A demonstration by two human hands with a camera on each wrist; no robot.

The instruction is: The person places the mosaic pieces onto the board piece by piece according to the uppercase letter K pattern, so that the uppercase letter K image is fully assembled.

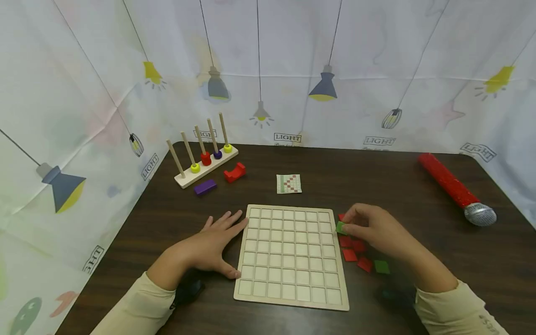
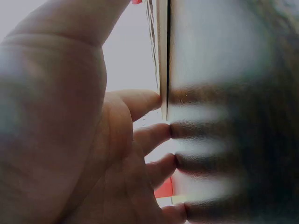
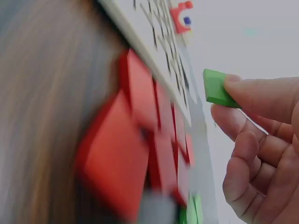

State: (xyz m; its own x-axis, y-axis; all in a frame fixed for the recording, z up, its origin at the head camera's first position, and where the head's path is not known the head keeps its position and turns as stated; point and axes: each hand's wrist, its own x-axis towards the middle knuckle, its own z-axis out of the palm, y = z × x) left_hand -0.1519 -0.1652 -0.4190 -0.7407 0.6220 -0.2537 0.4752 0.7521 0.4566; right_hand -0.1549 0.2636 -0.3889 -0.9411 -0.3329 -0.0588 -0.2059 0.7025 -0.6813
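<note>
A wooden grid board with rows of square recesses lies in the middle of the table. My left hand is spread at the board's left side, thumb and index fingertip touching its edge. Between thumb and index finger, my right hand pinches a green square tile just above the board's right edge. Below that hand several red tiles lie loose beside the board, as the right wrist view also shows. Another green tile rests to their right.
A peg stand with colored pieces stands at the back left. Before it lie a purple block and a red curved block. A small pattern card lies behind the board. A red microphone lies at the back right.
</note>
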